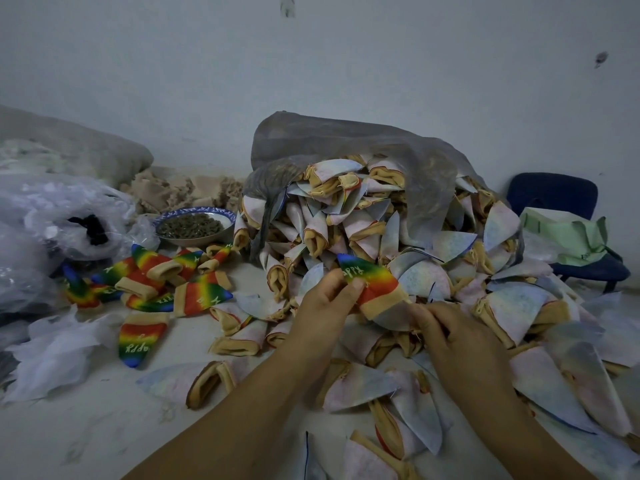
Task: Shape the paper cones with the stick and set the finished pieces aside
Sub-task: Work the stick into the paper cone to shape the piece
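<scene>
Holding: left hand (325,301) pinches the cone (373,277) mid-body; right hand (462,339) grips its tan open end, so both are clamped on it.
Axis: diagonal, with the blue tip up-left and the rim down-right.
Place: raised just before the heap (381,220).

Ahead of me the grey mesh sack (346,143) lies against the wall. The heap of pale inside-out cones (381,230) spills out of it toward me across the white work surface (86,431). Before the heap, my left hand (325,306) and right hand (457,337) hold one rainbow-striped cone (372,282) between them. The cluster of rainbow-striped finished cones (152,282) lies left of the heap. The blue-rimmed bowl of brown pellets (194,225) sits behind that cluster, and the clear crumpled plastic bags (52,216) lie further left. Right of the heap stands the dark blue chair (554,192), a pale green bag (568,237) on its seat.
</scene>
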Tool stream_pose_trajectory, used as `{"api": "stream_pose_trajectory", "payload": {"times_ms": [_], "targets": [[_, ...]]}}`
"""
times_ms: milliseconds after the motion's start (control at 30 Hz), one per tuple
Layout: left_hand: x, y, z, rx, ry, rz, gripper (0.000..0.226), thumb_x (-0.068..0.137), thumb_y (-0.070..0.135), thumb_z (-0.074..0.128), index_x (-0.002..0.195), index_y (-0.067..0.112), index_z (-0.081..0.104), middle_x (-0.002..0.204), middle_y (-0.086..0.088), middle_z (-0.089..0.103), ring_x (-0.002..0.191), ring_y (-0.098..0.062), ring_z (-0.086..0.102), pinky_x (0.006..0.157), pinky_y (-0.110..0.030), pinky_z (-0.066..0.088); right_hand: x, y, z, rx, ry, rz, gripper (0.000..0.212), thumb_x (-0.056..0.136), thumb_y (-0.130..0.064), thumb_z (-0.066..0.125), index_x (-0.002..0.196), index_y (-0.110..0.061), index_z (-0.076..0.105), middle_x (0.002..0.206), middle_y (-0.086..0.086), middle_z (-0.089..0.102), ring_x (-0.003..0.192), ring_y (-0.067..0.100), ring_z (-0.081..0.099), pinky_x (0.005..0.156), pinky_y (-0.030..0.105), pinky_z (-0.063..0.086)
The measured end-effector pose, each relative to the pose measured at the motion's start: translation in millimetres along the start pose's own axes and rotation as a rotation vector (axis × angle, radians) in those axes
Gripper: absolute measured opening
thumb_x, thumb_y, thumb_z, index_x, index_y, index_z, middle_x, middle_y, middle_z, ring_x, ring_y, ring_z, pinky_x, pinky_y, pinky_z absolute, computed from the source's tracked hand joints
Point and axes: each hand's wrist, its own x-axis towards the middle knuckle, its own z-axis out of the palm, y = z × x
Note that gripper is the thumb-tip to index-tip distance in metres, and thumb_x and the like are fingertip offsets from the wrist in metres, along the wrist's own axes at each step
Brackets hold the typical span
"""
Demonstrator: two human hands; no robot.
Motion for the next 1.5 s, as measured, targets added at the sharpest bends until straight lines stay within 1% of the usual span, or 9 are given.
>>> {"api": "stream_pose_trajectory", "payload": {"times_ms": [133,333,600,767,933,1067,1167,1367,1500], "targets": [[-0.1,0.0,0.1,-0.054,0.06,-0.005,0.018,0.103,0.024,0.048,0.105,0.025,0.066,0.085,0.003,0.073,0.06,-0.007,0.062,0.058,-0.017,0.05,-0.5,3.7,-0.6,-0.079,-0.062,-0.017,0.073,0.09,-0.064,0.015,0.102,-0.017,0.07,0.086,0.0,0.068,0.072,0.017,0.057,0.057,0.026,0.034],[-0.1,-1.1,3.5,-0.155,0.017,-0.016,0.024,0.095,0.027,0.058,0.112,0.012,0.067,0.098,-0.008,0.073,0.075,-0.013,0.065,0.065,-0.022,0.052,0.2,5.5,-3.6,-0.071,-0.003,0.005,0.06,0.085,-0.051,0.026,0.094,-0.012,0.071,0.077,0.006,0.067,0.067,0.024,0.058,0.054,0.026,0.032],[8.6,2.1,-13.7,0.151,0.128,-0.001,0.024,0.1,0.033,0.051,0.098,0.013,0.065,0.06,0.005,0.063,0.048,-0.003,0.053,0.046,-0.015,0.041,-0.6,9.2,-0.7,-0.055,0.032,0.01,0.037,0.088,-0.041,0.046,0.075,-0.013,0.066,0.062,0.001,0.061,0.054,0.021,0.056,0.048,0.03,0.04],[22.7,24.1,-41.2,-0.561,0.315,0.163,0.063,0.094,0.058,0.036,0.14,0.016,0.044,0.123,-0.003,0.065,0.102,-0.016,0.07,0.078,-0.024,0.056,-1.2,11.0,1.2,-0.053,0.074,0.055,0.043,0.088,-0.047,0.041,0.079,-0.013,0.067,0.067,0.001,0.065,0.058,0.019,0.059,0.048,0.025,0.04],[8.5,1.2,-16.1,0.493,0.125,0.254,0.023,0.101,0.032,0.049,0.1,0.018,0.068,0.1,0.003,0.065,0.088,-0.001,0.06,0.074,-0.02,0.046,-1.4,13.9,1.4,-0.016,0.056,0.075,0.055,0.093,-0.057,0.031,0.086,-0.016,0.068,0.074,0.0,0.065,0.061,0.013,0.053,0.05,0.015,0.031],[3.3,-20.6,-11.0,0.987,-0.273,0.415,0.042,0.1,0.027,0.054,0.141,0.02,0.051,0.143,0.005,0.05,0.13,-0.004,0.041,0.107,-0.016,0.032,-1.5,13.9,3.4,0.014,0.098,0.102,0.044,0.088,-0.049,0.036,0.082,-0.016,0.065,0.069,-0.001,0.062,0.058,0.015,0.053,0.049,0.019,0.033],[2.4,-30.2,-6.6,1.093,-0.355,0.425,0.057,0.1,0.032,0.053,0.152,0.019,0.035,0.156,0.003,0.036,0.142,-0.012,0.029,0.117,-0.03,0.026,-1.1,14.2,5.6,0.036,0.084,0.089,0.045,0.088,-0.048,0.035,0.082,-0.015,0.064,0.066,-0.003,0.058,0.059,0.015,0.052,0.05,0.018,0.032],[5.6,-32.8,-1.6,1.075,-0.209,0.496,0.03,0.099,0.019,0.055,0.126,0.009,0.066,0.12,-0.008,0.062,0.112,-0.022,0.055,0.093,-0.039,0.045,-1.4,13.8,9.0,0.052,0.067,0.066,0.046,0.09,-0.049,0.032,0.082,-0.016,0.062,0.067,0.0,0.059,0.061,0.019,0.052,0.05,0.028,0.036],[5.0,-33.7,0.5,1.021,-0.214,0.503,0.039,0.097,0.026,0.059,0.135,0.015,0.059,0.137,0.0,0.055,0.125,-0.016,0.048,0.103,-0.032,0.043,-0.3,14.7,12.8,0.132,0.053,0.073,0.04,0.089,-0.046,0.034,0.08,-0.015,0.059,0.065,0.001,0.056,0.059,0.021,0.052,0.052,0.036,0.041]]}}
